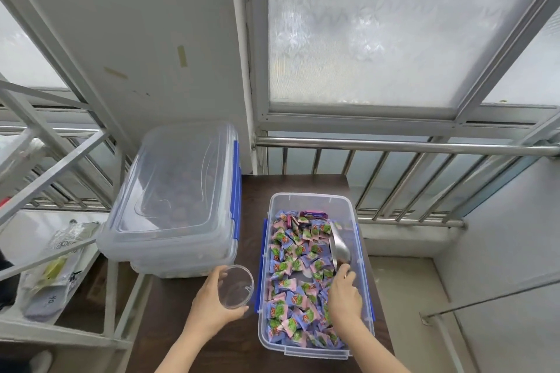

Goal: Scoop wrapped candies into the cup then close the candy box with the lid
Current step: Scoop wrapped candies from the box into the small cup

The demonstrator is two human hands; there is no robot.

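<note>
Dark tabletop point(260, 191) by the window: left hand point(212, 303) wraps fingers around the cup point(235, 286), kept beside the box point(315, 275); right hand point(345, 294) fingers curl around the scoop point(339, 247) handle, bowl among candies point(291, 275), ready to load.

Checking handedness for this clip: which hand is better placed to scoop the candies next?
The right hand. It is already inside the open candy box, holding the metal scoop over the wrapped candies. The left hand holds the clear cup beside the box.

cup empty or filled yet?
Empty: the clear cup in the left hand shows no candies; the scoop is in the box.
</note>
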